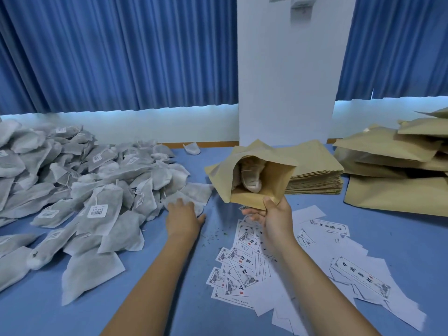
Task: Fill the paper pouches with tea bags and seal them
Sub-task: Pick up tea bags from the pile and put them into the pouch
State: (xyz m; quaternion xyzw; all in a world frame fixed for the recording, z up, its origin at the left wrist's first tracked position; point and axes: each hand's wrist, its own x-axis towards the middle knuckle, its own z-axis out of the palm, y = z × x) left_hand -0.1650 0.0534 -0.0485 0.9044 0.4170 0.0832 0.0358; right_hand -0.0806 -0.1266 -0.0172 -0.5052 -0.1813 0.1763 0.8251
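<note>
Head view: one camera, looking down over both arms.
Left hand: palm down on a loose tea bag at the pile's 4 o'clock edge; I cannot tell if it's pinched.
Right hand: grips the paper pouch by its near lip, mouth gaping toward me.
Key relation: pouch mouth sits at 2 o'clock of the left hand, near — long axis toward 12.
Around: labels at 6 o'clock below the pouch, flat stack behind — I see nothing in between.

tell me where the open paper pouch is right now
In the head view, the open paper pouch is held up just right of centre by the right hand, above the printed labels and in front of the flat pouch stack.
</note>
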